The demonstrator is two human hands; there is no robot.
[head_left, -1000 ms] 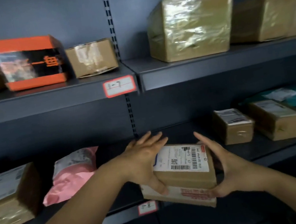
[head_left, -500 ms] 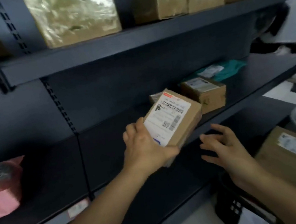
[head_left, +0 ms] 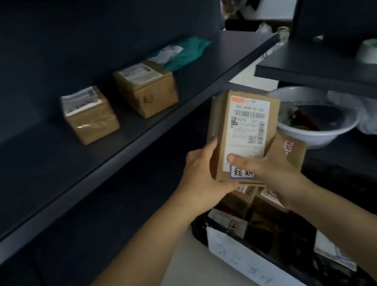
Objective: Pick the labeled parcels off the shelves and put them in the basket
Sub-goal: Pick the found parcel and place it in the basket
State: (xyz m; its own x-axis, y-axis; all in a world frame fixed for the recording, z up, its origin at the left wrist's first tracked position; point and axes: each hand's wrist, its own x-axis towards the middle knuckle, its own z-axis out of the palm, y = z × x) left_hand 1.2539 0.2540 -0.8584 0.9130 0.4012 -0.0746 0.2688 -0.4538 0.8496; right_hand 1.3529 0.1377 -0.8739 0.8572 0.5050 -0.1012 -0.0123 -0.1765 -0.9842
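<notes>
Left hand (head_left: 201, 175) grips the lower left edge of the parcel (head_left: 225, 117), thumb lying along its side. Right hand (head_left: 270, 174) clasps the lower right corner, thumb pressed flat on the face and fingers hidden beneath. The parcel is one small brown cardboard box, held tilted in the air between the two hands, directly above the basket (head_left: 201, 232) and touching neither shelf nor basket. Its upper face carries one white shipping label (head_left: 247, 131) with barcodes and one blue-bordered sticker (head_left: 242, 171) with handwritten characters, partly covered by the right thumb. The basket is black, fronted by one white handwritten sheet (head_left: 253, 258), and holds several parcels too blurred to count. On the dark shelf (head_left: 133, 139) to the left rest two labelled cardboard boxes (head_left: 91, 118) (head_left: 147, 87) side by side, with one teal mailer bag (head_left: 184, 54) behind them. One white bowl (head_left: 313, 134) sits to the right.
</notes>
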